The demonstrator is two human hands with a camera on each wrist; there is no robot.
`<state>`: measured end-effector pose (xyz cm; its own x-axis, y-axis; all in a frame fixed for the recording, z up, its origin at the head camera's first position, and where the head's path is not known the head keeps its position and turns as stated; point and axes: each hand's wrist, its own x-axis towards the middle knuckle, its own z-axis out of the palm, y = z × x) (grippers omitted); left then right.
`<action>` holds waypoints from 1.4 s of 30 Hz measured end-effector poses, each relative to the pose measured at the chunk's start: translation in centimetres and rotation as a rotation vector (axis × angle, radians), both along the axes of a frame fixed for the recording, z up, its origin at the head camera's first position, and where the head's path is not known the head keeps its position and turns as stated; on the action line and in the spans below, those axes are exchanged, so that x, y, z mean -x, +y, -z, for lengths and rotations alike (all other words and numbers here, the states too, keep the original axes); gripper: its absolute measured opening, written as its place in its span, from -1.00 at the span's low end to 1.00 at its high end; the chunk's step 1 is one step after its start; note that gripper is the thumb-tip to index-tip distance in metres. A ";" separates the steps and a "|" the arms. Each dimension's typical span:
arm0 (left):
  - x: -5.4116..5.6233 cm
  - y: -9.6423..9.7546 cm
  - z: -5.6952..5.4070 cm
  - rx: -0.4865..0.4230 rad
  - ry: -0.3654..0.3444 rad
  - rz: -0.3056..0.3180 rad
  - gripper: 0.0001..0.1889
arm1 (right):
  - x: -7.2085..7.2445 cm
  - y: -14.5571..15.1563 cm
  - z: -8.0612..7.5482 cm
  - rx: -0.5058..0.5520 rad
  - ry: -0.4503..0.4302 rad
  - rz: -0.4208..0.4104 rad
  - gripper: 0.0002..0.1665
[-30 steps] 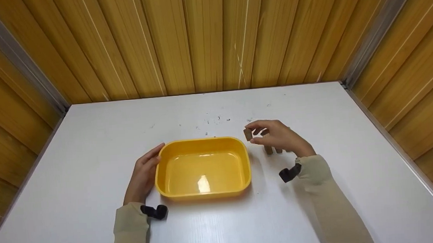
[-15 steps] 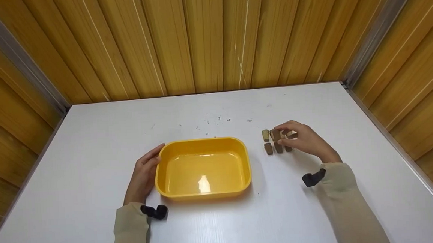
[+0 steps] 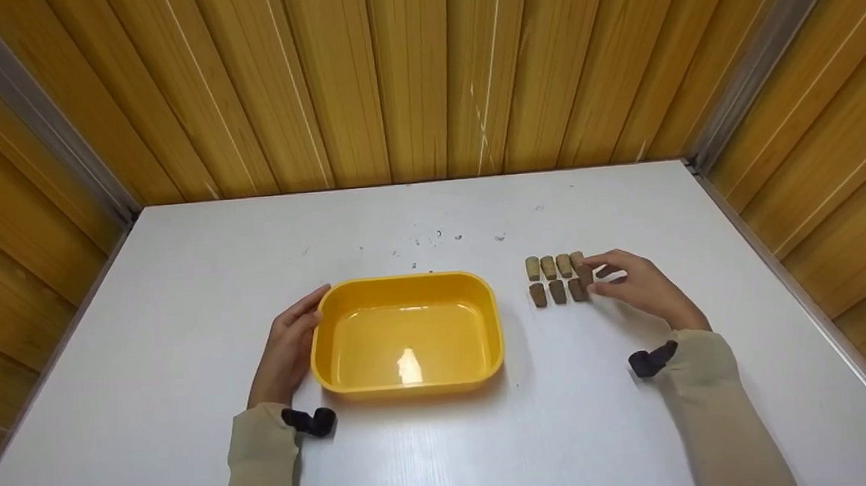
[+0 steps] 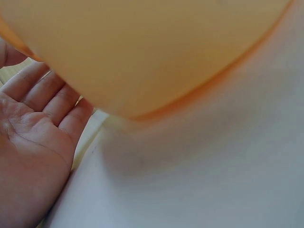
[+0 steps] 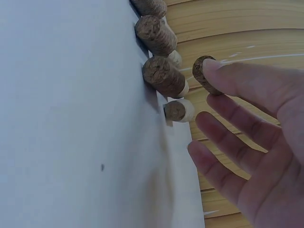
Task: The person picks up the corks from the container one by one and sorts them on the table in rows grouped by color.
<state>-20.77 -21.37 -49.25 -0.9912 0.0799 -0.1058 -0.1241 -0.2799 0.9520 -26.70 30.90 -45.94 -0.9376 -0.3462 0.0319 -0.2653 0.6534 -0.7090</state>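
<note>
A yellow plastic tub (image 3: 409,386) stands in the middle of the table in the head view. My left hand (image 3: 284,357) rests against its left side, with fairly straight fingers lying along the outer wall in the left wrist view. Between thumb and index finger, my right hand (image 5: 251,128) pinches a brown cork stopper (image 5: 204,75). In the head view, this hand is at the right end of two rows of tapered corks. The back row holds several lighter corks (image 3: 549,268). In front of it lie darker ones (image 3: 557,292). The held cork is beside the front row's right end.
The white table (image 3: 446,452) bears small dark marks behind the tub. Yellow wood-patterned panels (image 3: 408,79) stand along its back and sides. A black wrist camera (image 3: 652,359) sits on the right sleeve, another on the left.
My right hand has carried the cork from near the tub's right rim rightward over the other corks to the right end of the rows. The left hand and tub have stayed in place.
</note>
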 end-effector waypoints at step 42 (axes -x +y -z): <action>0.2 0.0 0.3 0.007 -0.004 -0.004 -0.50 | -0.9 0.9 0.9 -0.085 -0.155 0.065 -0.32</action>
